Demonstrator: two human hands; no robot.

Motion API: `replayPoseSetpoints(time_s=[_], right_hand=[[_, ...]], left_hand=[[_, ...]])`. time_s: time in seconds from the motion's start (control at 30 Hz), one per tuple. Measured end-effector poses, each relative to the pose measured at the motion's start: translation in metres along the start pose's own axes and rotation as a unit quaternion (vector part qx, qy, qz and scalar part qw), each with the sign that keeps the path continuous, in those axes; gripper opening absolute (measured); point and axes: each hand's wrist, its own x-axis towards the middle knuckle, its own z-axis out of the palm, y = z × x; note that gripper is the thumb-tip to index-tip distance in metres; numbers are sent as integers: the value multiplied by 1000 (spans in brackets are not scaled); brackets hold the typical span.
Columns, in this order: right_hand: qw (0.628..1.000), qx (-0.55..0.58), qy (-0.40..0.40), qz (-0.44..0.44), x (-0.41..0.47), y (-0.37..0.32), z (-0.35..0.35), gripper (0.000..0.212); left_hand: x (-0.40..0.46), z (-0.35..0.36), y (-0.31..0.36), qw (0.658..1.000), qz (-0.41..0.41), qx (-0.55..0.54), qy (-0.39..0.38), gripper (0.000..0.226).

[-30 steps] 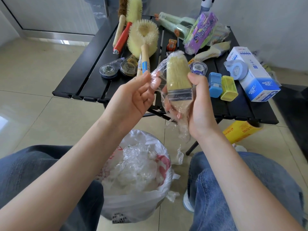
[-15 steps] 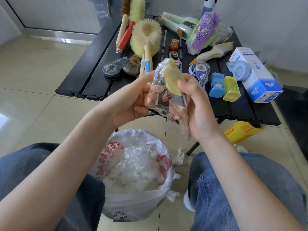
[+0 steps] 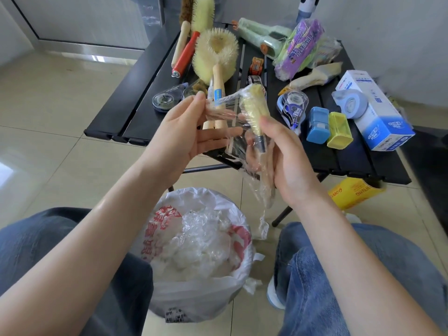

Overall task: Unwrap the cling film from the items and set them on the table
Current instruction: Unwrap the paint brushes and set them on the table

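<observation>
My right hand (image 3: 288, 161) grips a paintbrush (image 3: 254, 107) with pale yellow bristles and a metal ferrule, held upright above the near edge of the black table (image 3: 135, 112). Cling film (image 3: 232, 115) still clings to the brush and trails down below my right hand. My left hand (image 3: 184, 134) pinches a stretched flap of that film between thumb and fingers and holds it out to the left of the bristles.
A bin lined with a white bag (image 3: 194, 258) full of crumpled film stands between my knees. On the table lie round brushes (image 3: 215, 54), tape dispensers (image 3: 293, 105), blue and yellow small boxes (image 3: 327, 127), a white-blue box (image 3: 378, 115), a wrapped purple pack (image 3: 300, 47). A yellow film roll box (image 3: 351, 192) lies on the floor.
The brush turned from flat-on to edge-on in my right hand. My left hand pulled a flap of film off the bristles and out to the left.
</observation>
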Motion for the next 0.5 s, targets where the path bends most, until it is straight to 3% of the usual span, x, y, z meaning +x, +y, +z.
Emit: replayPoseSetpoints(time_s=[0.13, 0.3, 0.4, 0.5], right_hand=[[999, 33, -16, 39, -2, -4, 1, 37], [992, -121, 22, 0, -5, -4, 5, 30], [988, -145, 41, -42, -8, -4, 6, 21], [985, -142, 84, -52, -7, -4, 6, 20]], left_hand=[[-5, 4, -1, 997, 47, 64, 15, 29], [-4, 5, -11, 972, 57, 225, -13, 41], [-4, 7, -18, 916, 136, 373, -62, 41], [-4, 8, -24, 839, 244, 487, -7, 36]])
